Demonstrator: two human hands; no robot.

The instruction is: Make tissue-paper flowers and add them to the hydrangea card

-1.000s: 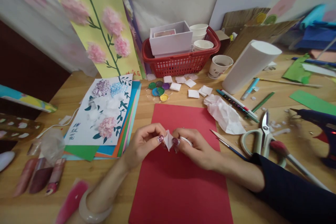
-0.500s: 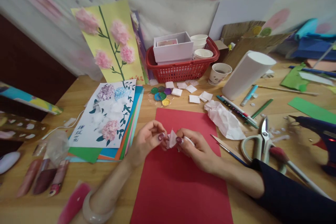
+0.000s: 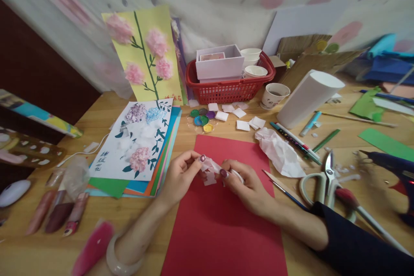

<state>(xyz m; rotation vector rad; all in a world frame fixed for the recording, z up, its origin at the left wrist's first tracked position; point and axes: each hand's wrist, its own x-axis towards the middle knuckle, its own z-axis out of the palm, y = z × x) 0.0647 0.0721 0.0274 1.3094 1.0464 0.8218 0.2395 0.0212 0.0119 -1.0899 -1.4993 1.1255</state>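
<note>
Soft, rather dim light spreads evenly over the pale wooden tabletop, with a faint shadow on the red rectangular paper sheet below the person's bare right hand. Wide-angle stretching softens the edges; the crumpled blue heap at far right blurs, and the dark brown panel at far left looks murky

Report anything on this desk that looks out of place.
The white tissue at the upper right of the red sheet is crumpled, unlike the flat white squares behind it. Loose whitish scraps lie by the scissors. The pale paper between left hand and right hand looks ragged; torn or folded, I can't tell. No spill shows.
</note>
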